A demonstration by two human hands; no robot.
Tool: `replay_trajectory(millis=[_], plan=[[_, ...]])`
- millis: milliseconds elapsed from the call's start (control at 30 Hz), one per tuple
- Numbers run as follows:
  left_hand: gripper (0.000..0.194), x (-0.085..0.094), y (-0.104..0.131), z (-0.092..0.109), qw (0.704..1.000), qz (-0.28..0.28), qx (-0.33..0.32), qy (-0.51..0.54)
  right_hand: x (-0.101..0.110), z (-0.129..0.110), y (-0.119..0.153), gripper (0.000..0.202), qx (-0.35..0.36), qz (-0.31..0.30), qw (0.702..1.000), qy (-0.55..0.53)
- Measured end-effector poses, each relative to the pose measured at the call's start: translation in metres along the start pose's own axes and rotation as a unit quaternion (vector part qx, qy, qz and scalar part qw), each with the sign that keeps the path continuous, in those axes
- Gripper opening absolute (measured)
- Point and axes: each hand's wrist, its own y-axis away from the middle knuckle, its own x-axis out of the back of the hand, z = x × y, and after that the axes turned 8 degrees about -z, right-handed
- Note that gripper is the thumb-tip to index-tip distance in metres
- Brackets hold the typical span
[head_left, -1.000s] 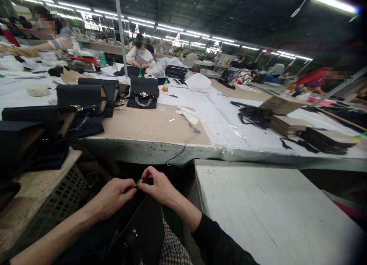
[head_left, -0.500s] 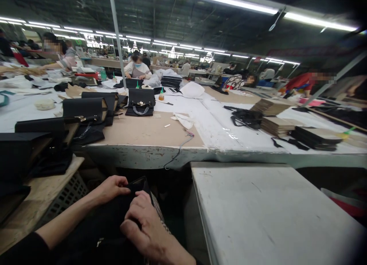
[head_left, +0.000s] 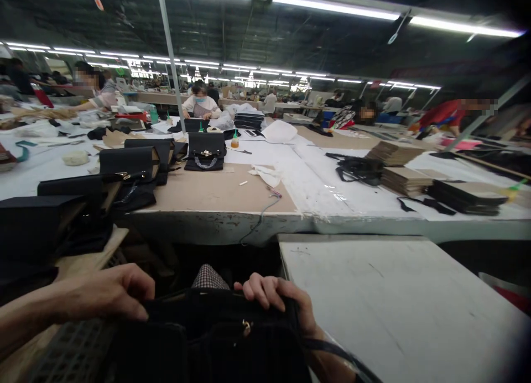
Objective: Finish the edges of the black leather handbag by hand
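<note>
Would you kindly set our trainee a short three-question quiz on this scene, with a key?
1. True or false: the right hand touches the top edge of the black bag at the picture's bottom.
2. What colour is the tip of the small amber bottle? A) red B) green C) blue
3. Fill in: the grey cord hangs over the table's front ____.

Key: 1. True. 2. B. 3. edge.

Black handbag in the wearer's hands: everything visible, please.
The black handbag looks leather-like, with gold-toned hardware near its upper middle. It sits at the bottom of the view, lower part out of frame. The left hand grips its upper left corner; the right hand curls over the upper right edge. Finer detail is too dark.
</note>
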Motion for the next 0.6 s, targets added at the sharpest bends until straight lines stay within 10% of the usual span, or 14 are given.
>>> replay_trajectory(millis=[267, 367, 600], plan=[[0.015, 0.004, -0.035, -0.002, 1.000, -0.003, -0.004, 0.030, -0.018, -0.048, 0.002, 0.045, -0.271, 0.065, 0.944, 0.179], [0.019, 0.022, -0.043, -0.009, 1.000, 0.004, -0.017, -0.019, -0.014, -0.040, 0.002, 0.065, -0.315, 0.129, 0.932, 0.128], [0.018, 0.028, -0.061, -0.023, 0.995, -0.047, -0.049, -0.077, 0.011, -0.010, 0.016, 0.028, -0.323, 0.163, 0.918, 0.161]])
